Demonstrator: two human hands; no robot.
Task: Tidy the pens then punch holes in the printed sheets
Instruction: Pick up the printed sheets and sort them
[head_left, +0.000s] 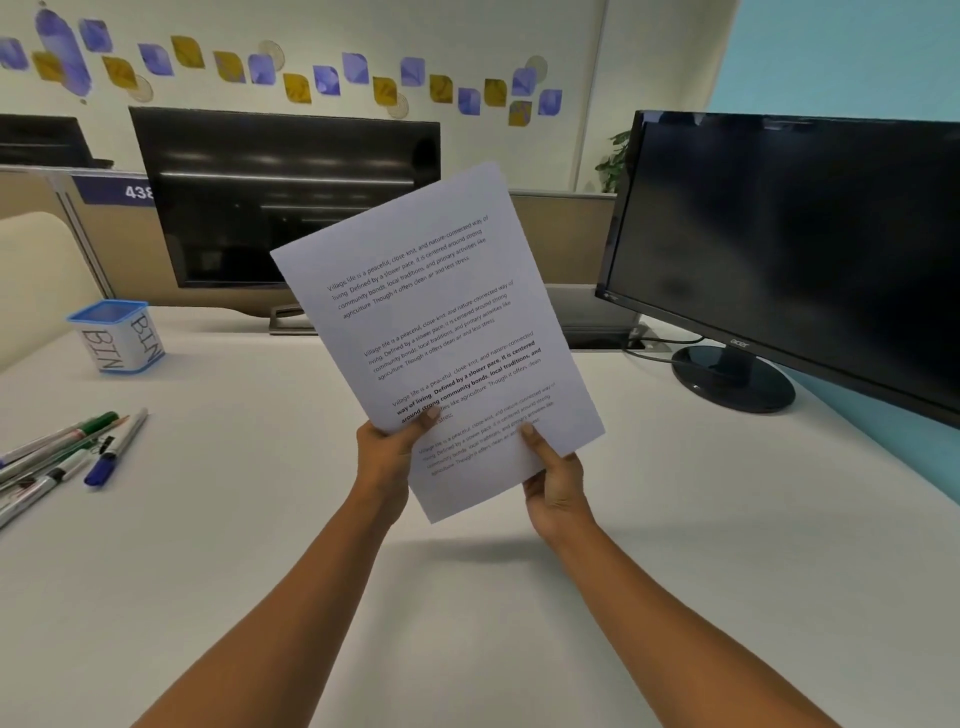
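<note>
Printed sheets (436, 322) held up above the table (260, 597), tilted to the right, text facing the camera. Left hand (384, 462) grip closed on the lower left edge, thumb on the front; right hand (556, 488) grip closed on the bottom right corner, thumb on the front. Fingers behind the paper hidden; sheet count unclear. Pens (67, 457) loose at the left edge, partly cut off. Bin (117, 335) behind them.

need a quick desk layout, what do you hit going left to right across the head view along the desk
pens → blue-rimmed container marked BIN → left hand → printed sheets held up in both hands → right hand → round monitor stand
</note>
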